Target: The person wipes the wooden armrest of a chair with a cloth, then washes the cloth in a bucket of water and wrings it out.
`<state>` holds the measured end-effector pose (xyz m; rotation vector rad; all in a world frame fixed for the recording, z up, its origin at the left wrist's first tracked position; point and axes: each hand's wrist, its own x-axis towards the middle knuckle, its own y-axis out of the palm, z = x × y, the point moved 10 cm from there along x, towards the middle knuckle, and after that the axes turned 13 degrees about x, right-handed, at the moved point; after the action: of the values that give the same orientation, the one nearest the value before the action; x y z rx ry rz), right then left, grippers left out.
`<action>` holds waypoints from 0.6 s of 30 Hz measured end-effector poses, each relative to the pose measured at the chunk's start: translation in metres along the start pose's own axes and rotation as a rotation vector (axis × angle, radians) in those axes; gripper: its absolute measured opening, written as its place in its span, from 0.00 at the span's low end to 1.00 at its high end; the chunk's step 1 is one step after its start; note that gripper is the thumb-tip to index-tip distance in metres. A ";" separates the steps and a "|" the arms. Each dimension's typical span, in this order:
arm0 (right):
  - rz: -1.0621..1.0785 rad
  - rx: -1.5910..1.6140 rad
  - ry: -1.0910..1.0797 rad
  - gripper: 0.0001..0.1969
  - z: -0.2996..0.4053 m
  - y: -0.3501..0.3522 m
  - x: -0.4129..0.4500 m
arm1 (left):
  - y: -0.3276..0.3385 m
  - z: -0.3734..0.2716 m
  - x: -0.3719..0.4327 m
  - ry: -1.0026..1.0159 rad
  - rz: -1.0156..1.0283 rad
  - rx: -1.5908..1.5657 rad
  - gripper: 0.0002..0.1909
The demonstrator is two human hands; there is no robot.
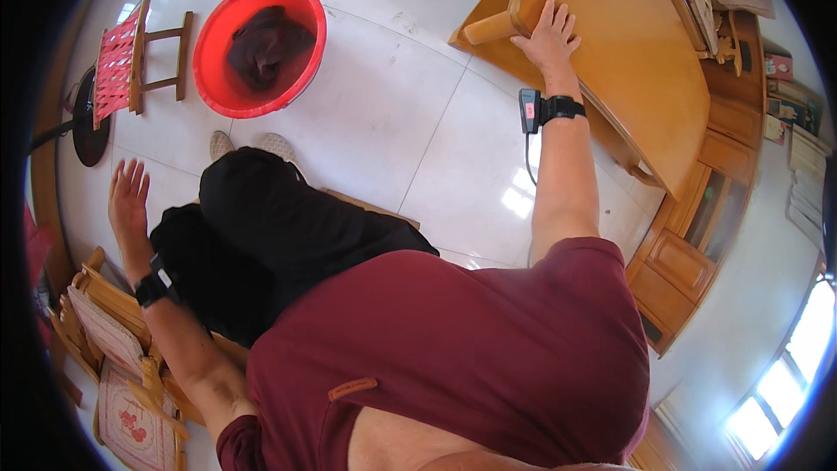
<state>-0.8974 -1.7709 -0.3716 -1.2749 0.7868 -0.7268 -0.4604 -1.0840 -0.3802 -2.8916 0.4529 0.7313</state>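
My right hand [553, 46] rests with spread fingers near the edge of a yellow-brown wooden table [628, 72]. My left hand [129, 199] is raised beside my knee, its fingers extended and nothing in it. A black strap circles each wrist, and a small box with a cable hangs at the right one. On the tiled floor before my feet stands a red plastic basin [212, 65]. Dark, crumpled cloth [268, 46] lies in the bottom of it; whether water is in there I cannot tell.
Left of the basin is a folding stool [118, 65] with a woven pink seat, close to a black round base [91, 121]. Wooden seating with patterned cushions [134, 418] stands at lower left. A wooden cabinet [680, 268] runs along the right wall.
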 end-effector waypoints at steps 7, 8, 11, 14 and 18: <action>-0.035 0.124 0.001 0.42 0.013 -0.019 0.002 | 0.080 0.011 0.014 0.046 0.188 -0.066 0.20; -0.095 0.078 0.035 0.38 0.016 -0.022 0.003 | 0.086 0.017 0.014 0.019 0.185 -0.058 0.20; -0.118 -0.058 0.040 0.30 0.025 -0.013 -0.008 | 0.085 0.037 0.021 -0.034 0.214 -0.046 0.22; -0.149 -0.109 -0.090 0.24 0.001 -0.018 -0.041 | 0.092 0.040 0.012 -0.062 0.228 0.078 0.23; -0.009 -0.387 0.312 0.25 -0.062 -0.017 -0.113 | 0.078 0.029 0.020 0.001 0.252 0.021 0.23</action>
<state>-1.0113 -1.7129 -0.3500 -1.5299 1.2207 -0.8176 -0.4809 -1.1574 -0.4187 -2.8465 0.8316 0.7523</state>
